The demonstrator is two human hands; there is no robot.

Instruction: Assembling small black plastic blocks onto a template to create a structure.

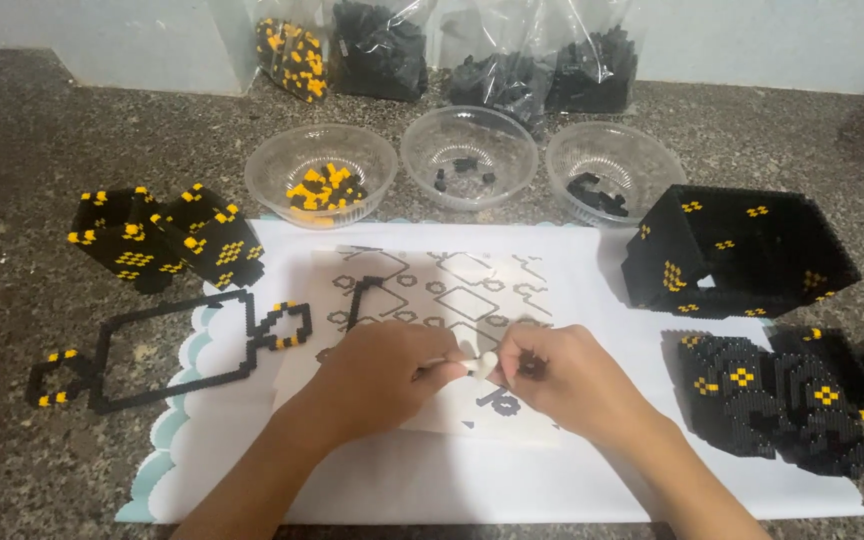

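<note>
At frame centre, our left hand [382, 375] pinches a small white tool [479, 365] while our right hand [562, 375] grips a black piece [532, 367] over the pattern sheet [422, 285]. Several black-and-yellow block panels [167, 235] and an open box [737, 250] look finished; the sheet's outlines seem mostly unfilled.

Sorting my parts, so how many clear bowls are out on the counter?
3, in a row behind the paper: left bowl with yellow and black pieces, middle bowl and right bowl with few black pieces.
</note>
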